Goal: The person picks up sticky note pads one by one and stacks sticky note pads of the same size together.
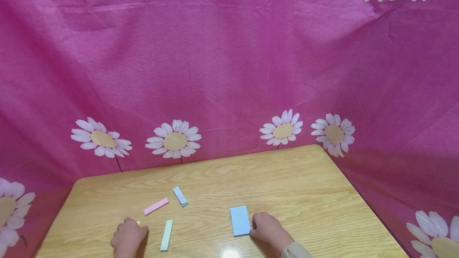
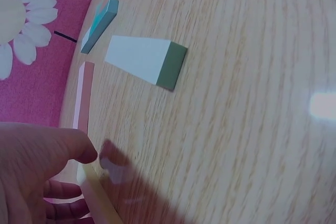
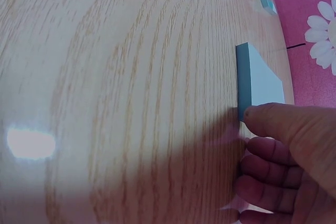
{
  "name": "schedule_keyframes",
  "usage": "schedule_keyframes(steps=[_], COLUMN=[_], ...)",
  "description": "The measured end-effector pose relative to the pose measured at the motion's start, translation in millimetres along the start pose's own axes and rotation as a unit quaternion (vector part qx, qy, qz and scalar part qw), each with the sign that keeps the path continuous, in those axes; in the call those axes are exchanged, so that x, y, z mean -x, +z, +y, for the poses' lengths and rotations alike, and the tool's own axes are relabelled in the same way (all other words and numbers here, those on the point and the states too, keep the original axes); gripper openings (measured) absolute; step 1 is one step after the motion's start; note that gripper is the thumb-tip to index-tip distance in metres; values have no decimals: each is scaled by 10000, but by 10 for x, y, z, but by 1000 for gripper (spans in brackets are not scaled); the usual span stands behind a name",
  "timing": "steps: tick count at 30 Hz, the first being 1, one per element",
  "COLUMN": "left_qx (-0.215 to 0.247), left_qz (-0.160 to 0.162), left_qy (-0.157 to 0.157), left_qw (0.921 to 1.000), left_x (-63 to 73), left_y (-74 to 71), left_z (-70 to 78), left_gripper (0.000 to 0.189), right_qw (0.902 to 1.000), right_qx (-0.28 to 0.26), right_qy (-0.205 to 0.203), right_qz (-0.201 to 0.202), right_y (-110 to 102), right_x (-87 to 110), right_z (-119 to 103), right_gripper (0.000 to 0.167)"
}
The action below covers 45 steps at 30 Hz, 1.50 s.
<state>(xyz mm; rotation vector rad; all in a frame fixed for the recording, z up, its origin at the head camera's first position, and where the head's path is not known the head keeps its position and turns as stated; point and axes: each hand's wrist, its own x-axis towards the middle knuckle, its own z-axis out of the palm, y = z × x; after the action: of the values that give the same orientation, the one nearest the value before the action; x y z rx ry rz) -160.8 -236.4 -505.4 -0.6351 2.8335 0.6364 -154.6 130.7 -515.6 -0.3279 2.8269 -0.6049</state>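
On the left part of the table, my left hand [image 1: 129, 237] curls over a yellow sticky-note strip pad [image 2: 100, 198], thumb at one end and fingers along its side. Most of this pad is hidden from the head view. Farther right, my right hand [image 1: 269, 229] pinches the near right corner of a larger blue sticky-note pad [image 1: 240, 221], which lies flat. Its thumb [image 3: 268, 120] touches the corner, and the other fingers are curled beside the edge.
Near the left hand lie a pink strip pad [image 1: 155, 206], a pale green strip pad [image 1: 166, 235] and a small blue strip pad [image 1: 180, 196] with a lifted end. A pink flowered cloth [image 1: 229, 71] hangs around the wooden table [image 1: 287, 182].
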Motion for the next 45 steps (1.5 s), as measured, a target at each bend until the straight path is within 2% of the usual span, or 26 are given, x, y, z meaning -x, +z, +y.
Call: schedule_keyframes(steps=[5,11,16,21,30,45], left_qx=[-30,-57,-127,-181,-161,-295], left_qz=[290,572,524,419,435,471], left_qy=[87,330,435,366,499,720], left_qw=[9995,9978,9976,9983,9977,9959], left_x=[-11,-40,-92,-139,-160,-197], left_y=[29,16,1,-8,-33,-2], left_z=[17,28,65,112,171,204], left_gripper=[53,50,52,52,50,49], right_qw=[10000,10000,10000,9999,9999,9995], right_qx=[21,-19,-62,-94,9,280], right_qy=[-28,63,22,-30,74,-95], right_qz=[43,-58,-63,-61,-146,-84], right_y=[10,16,31,31,38,35], right_x=[6,-10,-17,-14,-37,-39], right_z=[5,13,28,32,26,34], right_gripper=[16,15,15,14,14,15])
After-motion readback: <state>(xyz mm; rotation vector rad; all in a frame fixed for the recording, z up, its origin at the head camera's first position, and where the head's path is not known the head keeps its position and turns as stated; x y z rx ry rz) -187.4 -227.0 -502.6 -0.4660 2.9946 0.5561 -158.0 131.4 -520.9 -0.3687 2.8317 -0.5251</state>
